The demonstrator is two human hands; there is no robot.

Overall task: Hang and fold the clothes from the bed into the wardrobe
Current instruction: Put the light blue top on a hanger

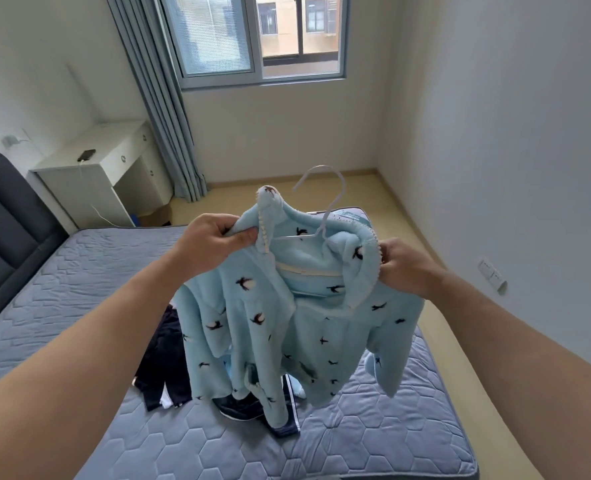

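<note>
A light blue fleece top (280, 334) with small dark bird prints hangs in the air above the bed (62, 292). A white hanger (325, 199) sits inside its neck, hook sticking up. My left hand (214, 240) grips the collar on the left side. On the right, my right hand (405, 265) pinches the collar edge. Dark clothes (166, 362) lie on the mattress under the top, partly hidden by it. No wardrobe shows in the view.
A white desk (103, 168) with a phone (86, 155) on it stands beside the dark headboard (0, 216). Blue-grey curtains (162, 109) hang by the window (252, 36). Bare floor (391, 202) runs along the right wall.
</note>
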